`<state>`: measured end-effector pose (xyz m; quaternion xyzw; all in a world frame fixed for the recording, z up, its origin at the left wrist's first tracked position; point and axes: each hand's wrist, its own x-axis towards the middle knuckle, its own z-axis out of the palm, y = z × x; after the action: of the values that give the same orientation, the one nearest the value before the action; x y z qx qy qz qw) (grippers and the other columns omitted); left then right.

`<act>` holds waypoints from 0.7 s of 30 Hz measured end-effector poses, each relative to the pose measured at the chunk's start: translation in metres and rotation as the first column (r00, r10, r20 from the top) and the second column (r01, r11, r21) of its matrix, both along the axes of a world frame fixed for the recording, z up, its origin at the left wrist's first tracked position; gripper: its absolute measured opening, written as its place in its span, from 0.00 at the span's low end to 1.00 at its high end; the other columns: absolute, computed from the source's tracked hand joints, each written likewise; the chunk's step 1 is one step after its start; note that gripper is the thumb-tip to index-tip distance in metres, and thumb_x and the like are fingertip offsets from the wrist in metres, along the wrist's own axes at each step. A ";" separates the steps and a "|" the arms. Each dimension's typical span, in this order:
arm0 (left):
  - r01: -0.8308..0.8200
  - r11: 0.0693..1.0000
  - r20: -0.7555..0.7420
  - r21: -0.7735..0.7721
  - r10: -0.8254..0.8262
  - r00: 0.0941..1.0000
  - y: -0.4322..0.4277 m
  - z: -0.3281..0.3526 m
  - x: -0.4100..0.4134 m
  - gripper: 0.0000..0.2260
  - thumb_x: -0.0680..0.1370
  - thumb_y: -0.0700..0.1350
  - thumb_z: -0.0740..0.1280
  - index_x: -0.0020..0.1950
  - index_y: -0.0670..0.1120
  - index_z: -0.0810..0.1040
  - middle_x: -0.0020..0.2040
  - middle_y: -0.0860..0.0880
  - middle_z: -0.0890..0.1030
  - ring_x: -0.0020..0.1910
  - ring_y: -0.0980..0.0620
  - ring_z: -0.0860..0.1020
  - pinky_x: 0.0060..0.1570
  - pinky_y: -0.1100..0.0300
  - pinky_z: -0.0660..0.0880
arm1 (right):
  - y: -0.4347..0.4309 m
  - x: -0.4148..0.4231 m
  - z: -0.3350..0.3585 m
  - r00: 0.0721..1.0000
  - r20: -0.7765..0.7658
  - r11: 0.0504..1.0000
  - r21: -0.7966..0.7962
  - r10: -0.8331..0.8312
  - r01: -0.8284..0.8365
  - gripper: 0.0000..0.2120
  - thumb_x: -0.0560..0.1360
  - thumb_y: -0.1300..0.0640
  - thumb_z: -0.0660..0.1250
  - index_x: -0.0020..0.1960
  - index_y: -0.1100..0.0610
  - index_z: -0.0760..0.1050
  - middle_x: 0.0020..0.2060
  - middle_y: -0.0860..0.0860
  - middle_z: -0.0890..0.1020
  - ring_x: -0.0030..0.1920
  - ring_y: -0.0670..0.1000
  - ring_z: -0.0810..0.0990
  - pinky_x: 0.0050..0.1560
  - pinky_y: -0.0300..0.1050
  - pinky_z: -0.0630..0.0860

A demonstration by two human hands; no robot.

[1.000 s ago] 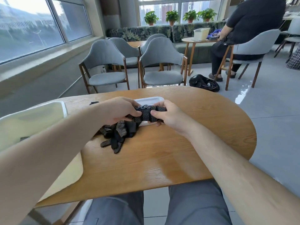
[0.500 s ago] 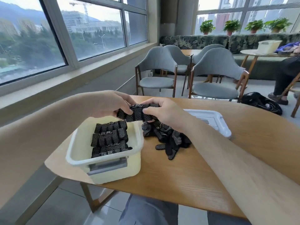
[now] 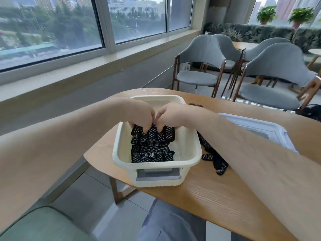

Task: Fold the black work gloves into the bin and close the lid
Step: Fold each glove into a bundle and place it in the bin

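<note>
A cream plastic bin (image 3: 194,150) stands on the wooden table (image 3: 217,197) near its left end. Inside lie folded black dotted work gloves (image 3: 149,154) in a row. My left hand (image 3: 137,113) and my right hand (image 3: 175,113) reach into the bin's far half, and both grip one folded glove bundle (image 3: 152,134) by its top edge, just behind the stacked ones. Loose black gloves (image 3: 214,158) lie on the table right of the bin, partly hidden by my right forearm. The white lid (image 3: 257,129) lies flat further right.
Grey chairs (image 3: 199,66) stand beyond the table at the right. A window wall and sill run along the left. A green seat (image 3: 43,225) is at the bottom left, and my grey-trousered legs show under the table's near edge.
Both hands have carried the folded glove bundle from above the table down into the far part of the bin. My head has turned left, so the bin is now central.
</note>
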<state>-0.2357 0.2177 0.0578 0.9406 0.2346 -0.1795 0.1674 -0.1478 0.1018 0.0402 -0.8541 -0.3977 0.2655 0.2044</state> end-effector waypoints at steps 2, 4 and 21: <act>0.012 1.000 -0.064 -0.001 -0.012 0.998 0.001 -0.011 0.003 0.20 0.76 0.36 0.72 0.66 0.47 0.76 0.58 0.47 0.75 0.57 0.45 0.78 0.51 0.56 0.81 | 0.006 0.002 -0.007 1.000 0.009 0.998 -0.062 0.024 -0.024 0.16 0.71 0.59 0.75 0.58 0.50 0.83 0.55 0.49 0.82 0.58 0.53 0.78 0.45 0.41 0.79; 0.025 1.000 -0.149 -0.005 -0.026 0.988 0.006 -0.024 0.005 0.21 0.76 0.36 0.72 0.69 0.45 0.75 0.61 0.46 0.76 0.59 0.43 0.79 0.46 0.57 0.82 | 0.015 0.002 -0.017 0.998 -0.004 0.991 -0.122 0.059 -0.059 0.18 0.72 0.59 0.75 0.61 0.51 0.83 0.57 0.50 0.81 0.58 0.54 0.78 0.44 0.42 0.78; 0.396 0.831 -0.373 0.390 -0.251 0.893 0.000 -0.065 0.006 0.16 0.77 0.50 0.72 0.62 0.45 0.80 0.50 0.49 0.77 0.57 0.45 0.79 0.55 0.52 0.74 | 0.031 -0.012 -0.034 0.885 0.264 0.850 -0.476 0.383 -0.226 0.16 0.76 0.45 0.74 0.56 0.55 0.83 0.51 0.50 0.86 0.46 0.51 0.81 0.30 0.36 0.69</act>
<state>-0.2295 0.2179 -0.0070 0.9398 0.1286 -0.2889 -0.1299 -0.1602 0.1327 0.0059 -0.8357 -0.4910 0.2206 -0.1091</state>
